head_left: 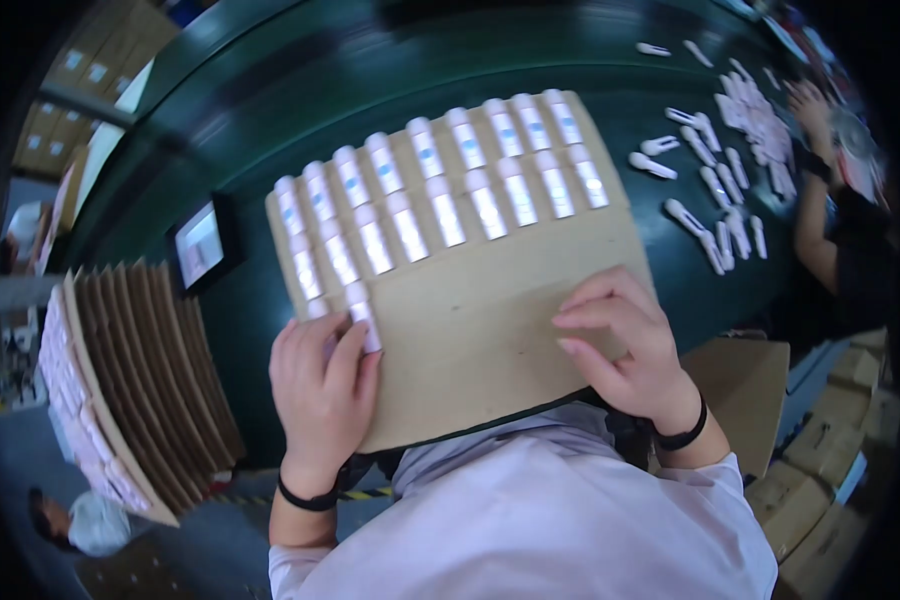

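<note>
A brown cardboard sheet (490, 330) lies on the dark green table, right in front of me. Slim white tube-shaped pieces with pinkish rounded ends stand in rows across its far half; the upper row (427, 150) carries blue marks, the second row (488, 212) looks shiny. At the sheet's left side, my left hand (325, 385) has its thumb and fingers closed around a white tube (360, 305) that begins a third row. Another tube beside it is partly hidden by the fingers. Over the sheet's right part hovers my right hand (625, 350), fingers curved and apart, holding nothing.
Loose white pieces with dark slots (715, 185) are scattered at the right, heaped near a co-worker's hand (810, 108). Left of me stands a stack of cardboard sheets (160, 370), topped with pinkish pieces. A small screen (200, 245) sits on the table. Cartons (820, 440) fill the lower right.
</note>
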A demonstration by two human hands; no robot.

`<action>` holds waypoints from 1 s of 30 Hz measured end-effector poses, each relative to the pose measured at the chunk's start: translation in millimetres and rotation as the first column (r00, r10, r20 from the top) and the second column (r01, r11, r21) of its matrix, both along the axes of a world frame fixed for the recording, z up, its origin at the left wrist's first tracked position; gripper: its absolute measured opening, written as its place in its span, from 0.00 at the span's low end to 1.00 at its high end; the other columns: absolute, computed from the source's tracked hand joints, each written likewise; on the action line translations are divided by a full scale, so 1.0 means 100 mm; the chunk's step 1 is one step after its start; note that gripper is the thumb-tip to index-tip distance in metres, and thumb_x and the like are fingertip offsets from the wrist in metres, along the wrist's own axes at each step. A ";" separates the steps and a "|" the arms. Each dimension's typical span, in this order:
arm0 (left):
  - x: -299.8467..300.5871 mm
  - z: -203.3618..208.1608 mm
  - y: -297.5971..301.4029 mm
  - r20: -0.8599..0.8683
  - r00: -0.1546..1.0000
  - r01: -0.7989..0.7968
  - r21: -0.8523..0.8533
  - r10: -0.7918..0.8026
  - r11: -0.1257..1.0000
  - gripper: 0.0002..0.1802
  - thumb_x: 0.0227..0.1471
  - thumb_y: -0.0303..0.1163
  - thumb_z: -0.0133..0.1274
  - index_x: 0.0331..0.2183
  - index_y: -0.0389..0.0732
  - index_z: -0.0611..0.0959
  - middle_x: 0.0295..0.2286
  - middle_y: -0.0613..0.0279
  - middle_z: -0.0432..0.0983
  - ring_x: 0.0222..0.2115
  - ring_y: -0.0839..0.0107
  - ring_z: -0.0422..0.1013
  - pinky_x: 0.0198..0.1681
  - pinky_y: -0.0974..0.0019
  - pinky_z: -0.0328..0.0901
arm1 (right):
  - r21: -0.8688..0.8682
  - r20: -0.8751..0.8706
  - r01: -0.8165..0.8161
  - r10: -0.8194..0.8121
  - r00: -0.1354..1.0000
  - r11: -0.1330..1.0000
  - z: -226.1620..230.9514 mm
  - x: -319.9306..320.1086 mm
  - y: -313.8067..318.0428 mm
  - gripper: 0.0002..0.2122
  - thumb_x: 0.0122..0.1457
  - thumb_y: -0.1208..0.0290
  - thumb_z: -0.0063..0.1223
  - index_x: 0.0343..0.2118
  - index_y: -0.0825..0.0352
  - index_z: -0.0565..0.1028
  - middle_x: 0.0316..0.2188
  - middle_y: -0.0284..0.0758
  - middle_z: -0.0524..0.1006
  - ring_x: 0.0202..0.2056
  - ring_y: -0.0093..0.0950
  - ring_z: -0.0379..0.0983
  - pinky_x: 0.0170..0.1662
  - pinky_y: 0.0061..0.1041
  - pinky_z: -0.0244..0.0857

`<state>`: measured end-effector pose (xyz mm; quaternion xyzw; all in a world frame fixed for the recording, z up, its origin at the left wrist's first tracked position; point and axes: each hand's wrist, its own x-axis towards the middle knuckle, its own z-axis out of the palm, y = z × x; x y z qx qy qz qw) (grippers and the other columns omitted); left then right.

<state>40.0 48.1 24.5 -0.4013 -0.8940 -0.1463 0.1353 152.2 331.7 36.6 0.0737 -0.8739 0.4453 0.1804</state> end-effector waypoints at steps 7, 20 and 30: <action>0.06 0.01 -0.15 0.115 0.993 -0.027 0.122 0.013 0.992 0.19 0.40 0.27 0.63 0.39 0.40 0.80 0.43 0.52 0.72 0.46 0.50 0.67 0.55 0.48 0.59 | 0.348 -0.047 0.252 -0.251 0.967 0.903 0.10 -0.08 0.90 0.07 0.52 0.81 0.56 0.34 0.69 0.75 0.34 0.37 0.74 0.37 0.32 0.72 0.43 0.26 0.64; 0.16 0.22 -0.24 0.209 0.965 -0.221 0.324 0.158 0.920 0.12 0.44 0.22 0.56 0.36 0.36 0.79 0.44 0.49 0.72 0.47 0.49 0.67 0.54 0.51 0.60 | 0.681 0.064 0.345 -0.523 0.850 0.646 -0.13 -1.71 2.72 0.12 0.54 0.72 0.56 0.41 0.68 0.75 0.42 0.43 0.74 0.46 0.39 0.72 0.51 0.33 0.66; 0.27 0.22 -0.25 0.225 0.939 -0.327 0.338 0.262 0.883 0.11 0.47 0.26 0.56 0.36 0.35 0.79 0.43 0.48 0.73 0.46 0.51 0.68 0.53 0.53 0.62 | 0.887 0.101 0.253 -0.697 0.710 0.387 -0.49 -2.43 2.99 0.15 0.57 0.66 0.53 0.48 0.59 0.76 0.48 0.42 0.73 0.51 0.41 0.69 0.54 0.40 0.64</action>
